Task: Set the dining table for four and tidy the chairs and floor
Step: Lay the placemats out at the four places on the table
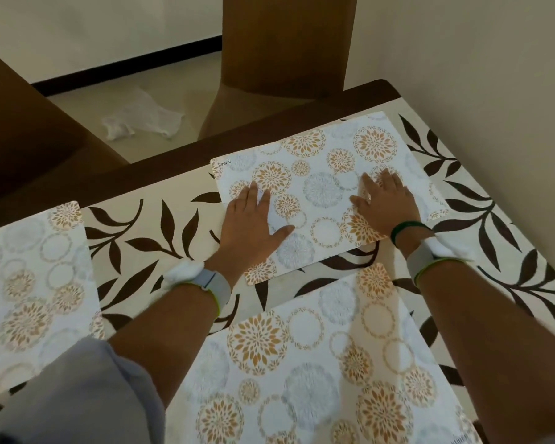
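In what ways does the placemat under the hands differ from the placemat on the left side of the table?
The far placemat shows whole, while the left placemat is cut by the picture's edge. The left hand and right hand lie flat on the far placemat; nothing touches the left placemat. The far placemat sits near the table's far edge. Both share the same floral circle pattern.

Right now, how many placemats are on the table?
3. One far mat lies under both hands, one near mat between the forearms, one left mat at the frame's edge. A fourth may lie out of view.
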